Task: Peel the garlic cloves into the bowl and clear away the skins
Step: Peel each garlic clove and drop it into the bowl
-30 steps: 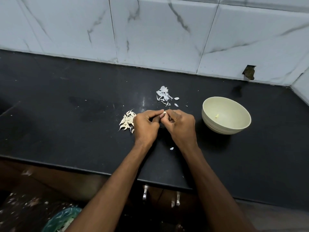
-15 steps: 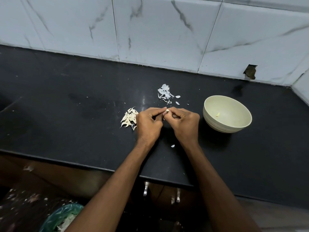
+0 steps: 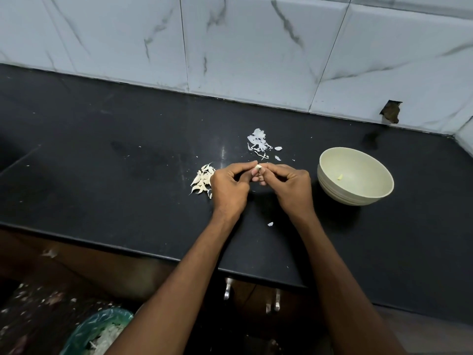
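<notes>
Your left hand (image 3: pixel 228 189) and right hand (image 3: pixel 289 187) meet over the matte black counter (image 3: pixel 107 175), fingers curled, both pinching one small pale garlic clove (image 3: pixel 258 167) between thumb and fingertips. Whether skin is still on it you cannot tell at this size. Just left of your left hand lies a heap of unpeeled cloves (image 3: pixel 202 181), cream-coloured, curved and pointed, partly hidden by your knuckles. Beyond your hands sits a loose pile of skins (image 3: pixel 258 140), thin, white, papery and torn, with a few flakes scattered around it; one more flake (image 3: pixel 270 224) lies near your right wrist. To your right stands a round, smooth, pale green bowl (image 3: pixel 371 198) with ridged outer walls, holding one peeled clove (image 3: pixel 340 177). Glossy marble-veined tiles (image 3: pixel 243 47) back the counter. Below left, a bin (image 3: pixel 84 336) lined with thin green plastic holds scraps.
</notes>
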Motion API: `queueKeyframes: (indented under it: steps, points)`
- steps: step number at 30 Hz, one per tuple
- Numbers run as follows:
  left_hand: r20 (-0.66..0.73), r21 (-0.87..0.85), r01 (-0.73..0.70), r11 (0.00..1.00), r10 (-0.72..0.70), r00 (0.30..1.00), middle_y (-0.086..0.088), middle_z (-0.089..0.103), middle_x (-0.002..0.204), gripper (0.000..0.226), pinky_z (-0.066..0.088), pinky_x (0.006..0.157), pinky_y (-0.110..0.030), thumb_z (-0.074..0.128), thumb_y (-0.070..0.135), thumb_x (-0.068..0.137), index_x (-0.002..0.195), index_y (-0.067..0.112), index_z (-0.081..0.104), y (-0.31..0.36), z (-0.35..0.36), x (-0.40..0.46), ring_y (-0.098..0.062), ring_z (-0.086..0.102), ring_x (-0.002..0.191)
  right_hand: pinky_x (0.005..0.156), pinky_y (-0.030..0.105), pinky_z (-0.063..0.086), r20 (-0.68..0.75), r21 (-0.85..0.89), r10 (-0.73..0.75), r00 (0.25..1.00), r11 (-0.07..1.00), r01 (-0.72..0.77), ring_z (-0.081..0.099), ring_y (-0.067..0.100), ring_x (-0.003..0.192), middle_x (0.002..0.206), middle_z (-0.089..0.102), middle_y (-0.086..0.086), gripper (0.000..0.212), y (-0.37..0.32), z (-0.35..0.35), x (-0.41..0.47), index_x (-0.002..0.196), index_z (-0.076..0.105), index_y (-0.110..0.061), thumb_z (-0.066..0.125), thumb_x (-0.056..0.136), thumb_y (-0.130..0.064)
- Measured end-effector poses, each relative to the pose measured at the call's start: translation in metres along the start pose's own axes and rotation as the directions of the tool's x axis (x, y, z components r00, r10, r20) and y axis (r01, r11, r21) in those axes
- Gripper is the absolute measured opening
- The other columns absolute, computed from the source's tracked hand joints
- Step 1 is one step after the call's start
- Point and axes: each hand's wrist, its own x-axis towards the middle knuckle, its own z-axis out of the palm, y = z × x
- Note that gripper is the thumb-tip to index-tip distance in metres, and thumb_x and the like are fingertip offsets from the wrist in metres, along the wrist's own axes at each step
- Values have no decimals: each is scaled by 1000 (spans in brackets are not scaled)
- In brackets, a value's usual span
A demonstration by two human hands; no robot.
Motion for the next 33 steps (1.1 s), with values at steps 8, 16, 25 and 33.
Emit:
queueKeyframes:
  steps: [8, 16, 25, 33]
  points:
    - [10, 5, -49, 999, 49, 999, -3, 79, 94, 17, 57, 86, -22, 75, -7, 87, 96, 6, 82, 0, 0, 0, -13, 76, 91, 79, 29, 60, 58, 124, 123, 991, 984, -130, 74, 19, 85, 91, 81, 9, 16, 1, -5, 1, 100, 83, -10, 70, 96, -2]
    - [47, -30, 65, 997, -63, 997, -2, 80, 83, 11, 58, 76, -24, 79, 0, 87, 93, 8, 82, -1, -2, 1, -14, 77, 80, 70, 51, 52, 71, -28, 82, 994, 996, -80, 61, 21, 74, 80, 75, 19, 16, 5, -7, 1, 89, 84, -18, 68, 91, -15]
    - [125, -69, 146, 987, -137, 983, 0, 71, 65, 20, 55, 59, -22, 74, -10, 87, 76, 6, 69, -4, -3, 3, -13, 66, 57, 60, 32, 49, 9, -408, -184, 983, 897, 171, 61, 13, 64, 73, 69, 4, 12, 5, -1, -1, 84, 82, -13, 70, 85, -10]
    - [195, -261, 198, 945, -149, 969, -17, 74, 80, 5, 58, 65, -25, 62, -9, 97, 97, -8, 67, -4, -6, 7, -17, 68, 63, 77, 17, 53, -12, -293, -147, 989, 946, 138, 71, 8, 82, 93, 78, 3, 14, 9, -9, 6, 105, 82, -9, 72, 96, -5]
